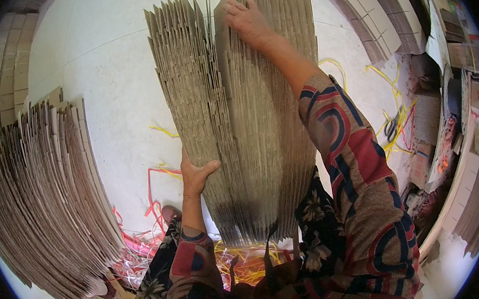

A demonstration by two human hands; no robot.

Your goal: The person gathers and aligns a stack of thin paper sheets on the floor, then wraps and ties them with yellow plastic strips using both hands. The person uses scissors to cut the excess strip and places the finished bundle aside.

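- The bundle of flattened cardboard sheets (248, 120) stands on edge in front of the person, its lower end near their lap and its upper end leaning away over the pale floor (107, 64).
- The left hand (195, 175) presses flat against the bundle's left face, about halfway up, thumb hooked round the edge; it is not closed on anything, only bracing.
- The right hand (245, 18) reaches to the far top edge of the bundle, fingers spread over the sheet ends near a gap that splits the bundle into a left and a right part.
- The two hands are well apart, one at the bundle's side, one at its top.
- Judged from this, the step in hand is squaring up or dividing the bundle: the right hand seems to be parting or counting sheets while the left steadies them.
- The next move would call for a firm hold on both sides so the loose sheets do not fan out or slide.
- Left of the bundle, another large stack of sheets (44, 195) leans on edge.
- Below and right of the bundle lie tangled yellow and red straps (388, 119); further folded cardboard (375, 12) lies beyond its upper right.
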